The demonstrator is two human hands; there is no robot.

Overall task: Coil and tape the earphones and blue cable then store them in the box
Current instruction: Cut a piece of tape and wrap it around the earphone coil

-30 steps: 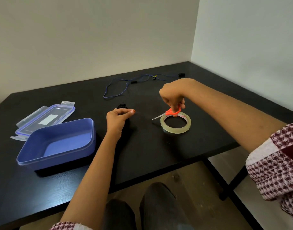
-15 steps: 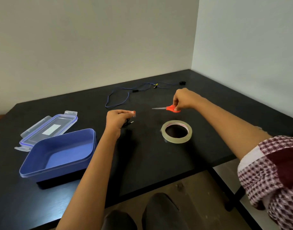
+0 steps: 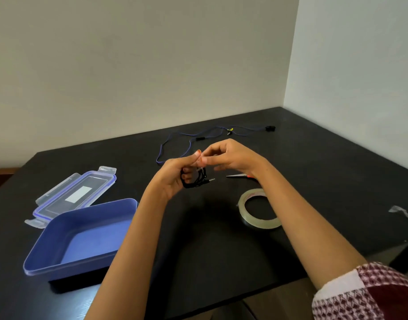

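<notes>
gripping the coiled black earphones (image 3: 195,180), her left hand (image 3: 175,174) stays curled shut; right hand (image 3: 230,155) fingertips pinch together against the left fingertips.

The box (image 3: 83,236) is lying left of the left hand (image 3: 175,174), its lid (image 3: 76,195) behind it. The tape roll (image 3: 259,209) is sitting below the right hand (image 3: 230,155), the cable (image 3: 198,137) lying beyond both hands.

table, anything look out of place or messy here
One oddity: a crumpled scrap of clear tape lies alone near the right edge of the table, well apart from the tape roll. The blue cable sprawls uncoiled at the back, simply not yet handled.
</notes>
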